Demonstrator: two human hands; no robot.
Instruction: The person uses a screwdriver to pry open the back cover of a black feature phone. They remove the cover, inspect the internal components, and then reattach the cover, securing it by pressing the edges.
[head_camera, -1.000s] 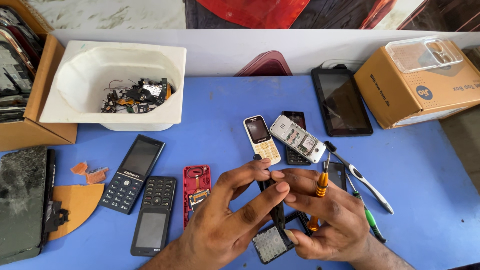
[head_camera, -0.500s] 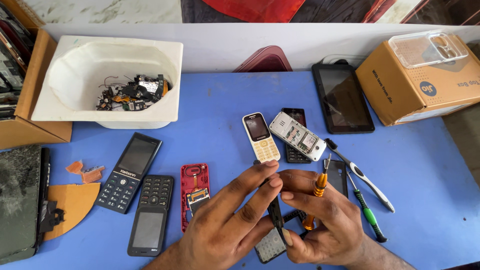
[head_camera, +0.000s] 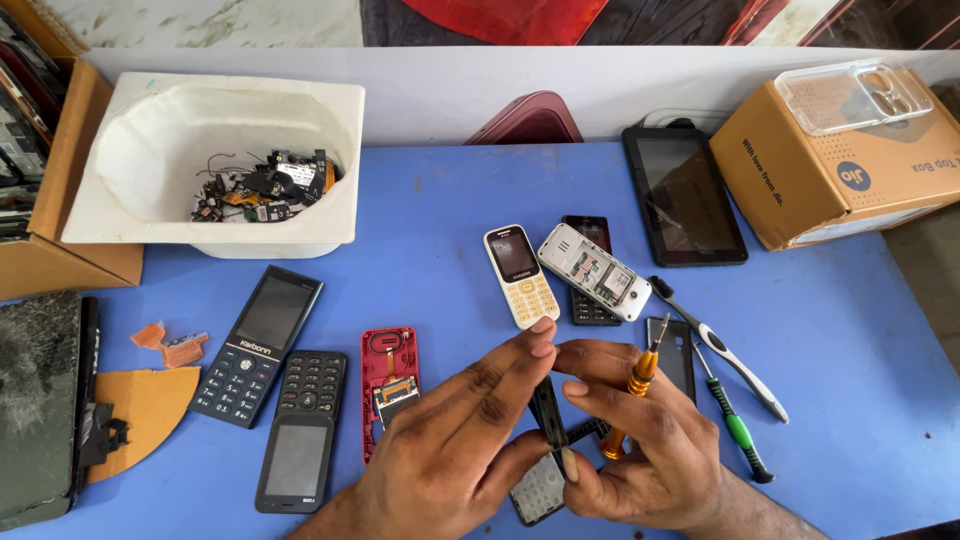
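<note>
Slim black part (head_camera: 549, 418) upright, end-on.

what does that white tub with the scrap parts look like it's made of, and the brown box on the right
The white tub looks like moulded plastic or foam: thick rounded walls, matte surface. The brown box appears to be corrugated cardboard: dull tan faces, folded edges.

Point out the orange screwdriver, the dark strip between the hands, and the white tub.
orange screwdriver (head_camera: 640, 373), head view, on the orange handle above the right fingers.
dark strip (head_camera: 548, 410), head view, on its middle, between both hands.
white tub (head_camera: 105, 235), head view, on its front rim.
</note>
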